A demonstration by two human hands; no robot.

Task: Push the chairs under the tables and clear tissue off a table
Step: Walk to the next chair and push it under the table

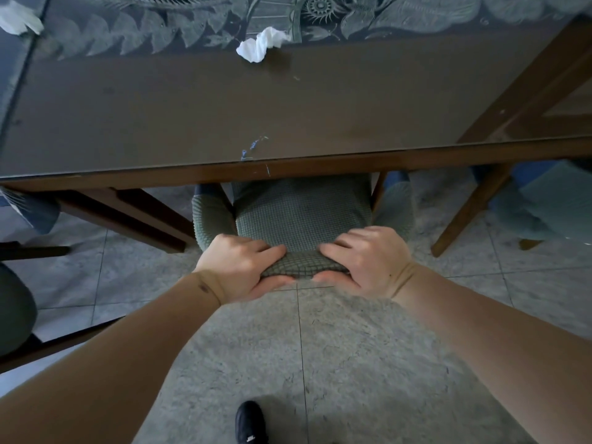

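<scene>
A chair [301, 213] in a green checked cover stands in front of me, its seat tucked under the brown table [224, 116]. My left hand [240, 267] and my right hand [365, 261] both grip the top of its backrest, fingers over the front and thumbs behind. A crumpled white tissue [261, 44] lies on the table top near the patterned runner. Another white tissue [19, 17] lies at the table's far left corner, partly cut off by the frame.
The table's wooden legs [464, 216] stand left and right of the chair. Another covered chair [551, 203] sits at the right, and a dark chair [16, 302] at the left edge. The floor is grey tile; my black shoe [251, 423] shows below.
</scene>
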